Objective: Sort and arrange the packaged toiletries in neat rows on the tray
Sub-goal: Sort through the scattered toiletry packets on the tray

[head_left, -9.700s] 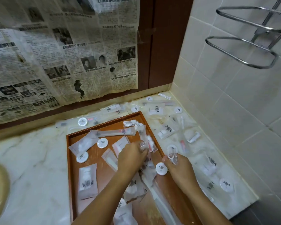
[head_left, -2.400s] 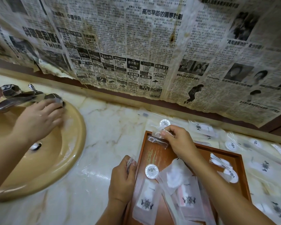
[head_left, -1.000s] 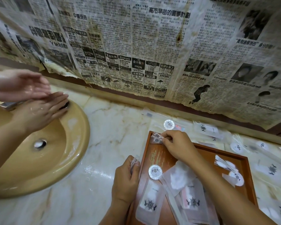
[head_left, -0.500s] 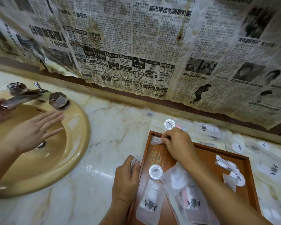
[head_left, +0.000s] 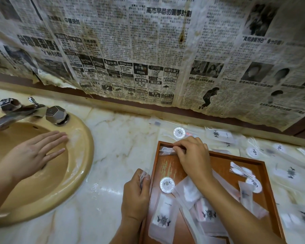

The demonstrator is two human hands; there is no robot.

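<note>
Packets (head_left: 163,216) heaped loosely on my tray (head_left: 167,166) could slide if my right hand (head_left: 192,156), pinching a small packet (head_left: 165,150), nudges them; left hand (head_left: 136,194) grips another.

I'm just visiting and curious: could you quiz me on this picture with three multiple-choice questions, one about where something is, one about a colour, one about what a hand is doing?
1. Where is the right hand working?
A. at the tray's far left corner
B. inside the sink
C. on the tap

2. What colour is the sink?
A. white
B. yellowish tan
C. blue

3. What is the left hand doing?
A. lying flat and empty
B. gripping clear packets beside the tray
C. turning a tap knob

Answers: 1 A, its fingers pinch a small packet in the corner of the wooden tray. 2 B, the basin rim is tan against the pale marble counter. 3 B, its fingers curl round clear packets just outside the tray's left edge.
</note>
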